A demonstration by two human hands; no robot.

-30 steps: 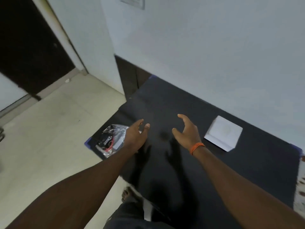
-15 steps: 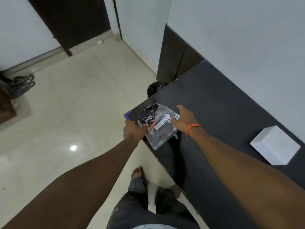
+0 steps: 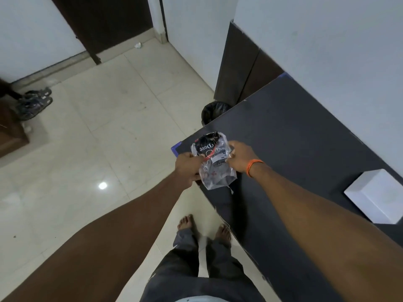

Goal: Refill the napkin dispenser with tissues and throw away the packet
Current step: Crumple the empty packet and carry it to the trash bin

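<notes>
A crumpled clear plastic packet (image 3: 212,162) with black print hangs over the near left corner of the dark table (image 3: 294,138). My left hand (image 3: 187,168) pinches its left edge and my right hand (image 3: 242,158), with an orange band at the wrist, pinches its right edge. The packet looks flat and limp. A white napkin dispenser box (image 3: 375,196) sits on the table at the far right, well away from both hands.
A black-lined waste bin (image 3: 212,112) stands on the floor just beyond the table's left end, partly hidden by it. Pale tiled floor (image 3: 98,138) spreads to the left, with sandals (image 3: 35,102) near a dark door. My bare feet (image 3: 204,227) stand beside the table edge.
Both hands have closed on the packet and lifted it off the table corner. My view has swung left and down, so the bin and floor show and the dispenser sits far right.
</notes>
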